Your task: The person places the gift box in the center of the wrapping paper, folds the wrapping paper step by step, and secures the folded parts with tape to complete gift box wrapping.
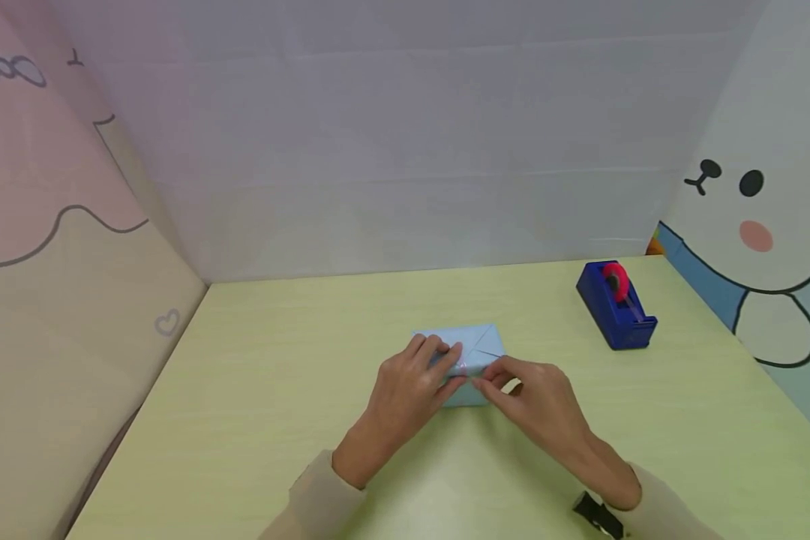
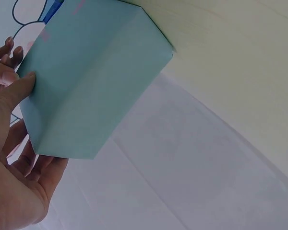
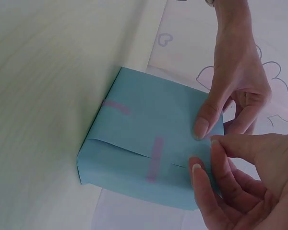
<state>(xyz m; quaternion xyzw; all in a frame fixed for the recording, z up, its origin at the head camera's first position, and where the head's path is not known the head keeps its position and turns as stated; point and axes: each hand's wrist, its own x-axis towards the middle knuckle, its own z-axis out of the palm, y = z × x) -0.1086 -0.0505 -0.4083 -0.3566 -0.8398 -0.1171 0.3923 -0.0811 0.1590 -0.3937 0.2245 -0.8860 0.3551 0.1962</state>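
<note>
A small box wrapped in light blue paper (image 1: 481, 341) is held just over the table, its folded end flap facing up in the head view. My left hand (image 1: 412, 382) grips its left side, thumb on one face and fingers round the edge. The thumb and fingers of my right hand (image 1: 536, 397) pinch at its near right edge, close to the left thumb. Strips of pink tape (image 3: 156, 159) lie across the paper seam in the right wrist view. Whether a bit of tape sits between the right fingertips is too small to tell.
A blue tape dispenser (image 1: 617, 307) with a pink-red roll stands at the back right of the pale yellow table (image 1: 277, 360). A white sheet (image 1: 405, 150) closes off the back, and printed panels (image 1: 749, 247) stand at both sides. A black strap (image 1: 597, 514) shows at the right sleeve.
</note>
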